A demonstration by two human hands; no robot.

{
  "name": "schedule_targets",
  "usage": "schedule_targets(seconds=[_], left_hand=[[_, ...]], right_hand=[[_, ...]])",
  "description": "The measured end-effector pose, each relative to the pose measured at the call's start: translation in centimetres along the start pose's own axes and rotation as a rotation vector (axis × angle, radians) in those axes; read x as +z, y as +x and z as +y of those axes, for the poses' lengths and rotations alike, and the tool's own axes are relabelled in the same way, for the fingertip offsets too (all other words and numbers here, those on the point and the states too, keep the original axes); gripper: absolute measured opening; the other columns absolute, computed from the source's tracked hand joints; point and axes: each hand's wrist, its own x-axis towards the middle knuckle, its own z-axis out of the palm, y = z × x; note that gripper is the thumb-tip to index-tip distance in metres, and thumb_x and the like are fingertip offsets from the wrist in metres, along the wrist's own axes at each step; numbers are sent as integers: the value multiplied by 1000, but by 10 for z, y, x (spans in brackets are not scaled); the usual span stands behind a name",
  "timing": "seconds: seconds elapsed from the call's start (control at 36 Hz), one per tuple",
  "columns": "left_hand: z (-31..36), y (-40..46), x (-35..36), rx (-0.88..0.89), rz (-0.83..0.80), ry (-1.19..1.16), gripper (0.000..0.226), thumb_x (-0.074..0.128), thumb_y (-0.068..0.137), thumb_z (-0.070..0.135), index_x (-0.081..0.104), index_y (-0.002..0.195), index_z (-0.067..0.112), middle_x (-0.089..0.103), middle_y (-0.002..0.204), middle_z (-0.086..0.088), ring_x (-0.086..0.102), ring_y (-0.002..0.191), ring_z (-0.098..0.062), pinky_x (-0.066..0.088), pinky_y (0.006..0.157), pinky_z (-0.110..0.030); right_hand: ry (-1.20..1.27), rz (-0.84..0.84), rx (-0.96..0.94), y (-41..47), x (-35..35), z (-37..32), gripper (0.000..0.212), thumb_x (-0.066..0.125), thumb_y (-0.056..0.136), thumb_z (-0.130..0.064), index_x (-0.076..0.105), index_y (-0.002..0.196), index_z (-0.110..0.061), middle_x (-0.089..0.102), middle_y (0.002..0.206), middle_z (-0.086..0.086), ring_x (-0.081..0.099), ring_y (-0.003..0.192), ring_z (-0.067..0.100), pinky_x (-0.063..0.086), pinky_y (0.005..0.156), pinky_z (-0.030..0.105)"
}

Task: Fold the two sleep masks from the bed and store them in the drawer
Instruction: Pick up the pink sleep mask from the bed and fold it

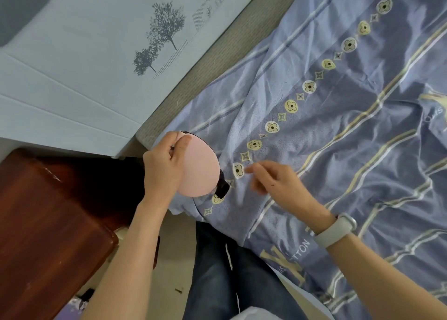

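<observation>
The bed (338,138) fills most of the view, covered by a crumpled blue sheet (362,174) with pale stripes and a diagonal row of cream flower medallions. Beside the bed's edge stands a pale blue panel (84,53) printed with grey trees, and below that panel, next to the bed's corner, a reddish-brown wooden cabinet (48,222) shows its top. The person's jeans (217,271) press against the bed's near edge.

The left hand (164,167) is raised over the bed's corner, its grip closed on a pink sleep mask (200,169): the thumb lies across the mask's upper face and the fingers wrap behind it. The mask looks folded into a half-round shape, with its black strap (222,186) bunched and hanging at the lower end, just above the sheet. The right hand (273,181) hovers over the sheet just beside the mask, fingers loosely spread and blurred, holding nothing. A white band (335,230) circles the right wrist.
</observation>
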Motion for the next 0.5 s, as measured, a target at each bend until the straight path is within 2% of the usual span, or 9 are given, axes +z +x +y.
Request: schedule_targets(seconds=[0.08,0.14,0.19,0.25,0.33,0.39,0.42,0.5], left_hand=[[9,-5,0,71,-42,29,19,54,89,22,63,90,5,54,70,2,43,59,-6,34,56,-1],[13,-7,1,133,-81,35,20,55,89,22,64,92,4,53,69,3,45,63,-4,33,57,1],[17,-9,2,168,-119,14,29,50,88,30,63,92,5,52,66,7,46,63,1,33,57,1],[19,-9,2,166,-163,-53,31,46,89,32,63,91,6,50,63,18,48,60,9,34,58,0],[22,-9,3,130,-250,-187,22,45,89,30,63,92,18,59,69,26,51,68,15,36,61,-3],[21,-7,3,39,-298,-297,16,49,84,41,60,95,37,63,83,28,53,73,11,38,64,-5],[20,-6,2,-44,-324,-387,17,53,81,43,57,98,42,64,87,22,54,74,8,41,65,-8],[18,-5,2,-369,-418,-746,33,66,76,30,56,107,33,65,92,3,61,81,-3,50,68,-18]], right_hand=[[183,-120,30,0,15,-15,23,42,95,-23,63,97,-15,66,67,0,54,52,7,47,54,15],[183,-221,27,3,20,-19,22,43,94,-25,59,107,-18,69,74,3,57,55,11,48,55,17],[138,-285,22,7,21,-18,22,48,92,-25,54,112,-19,69,75,5,57,57,14,47,56,20],[62,-282,22,11,20,-16,20,54,89,-22,55,108,-16,64,69,3,53,56,10,43,56,19],[81,-284,32,15,17,-13,14,59,86,-17,62,94,-6,66,76,11,54,60,7,40,58,13],[155,-250,49,16,15,-12,10,61,84,-11,65,87,-3,64,66,6,51,48,-1,37,52,8],[187,-209,63,17,14,-12,9,62,84,-10,65,86,-2,58,58,1,45,40,-1,34,46,8],[353,-88,129,21,10,-7,15,63,83,-13,63,78,2,44,51,-3,31,37,3,27,39,12]])
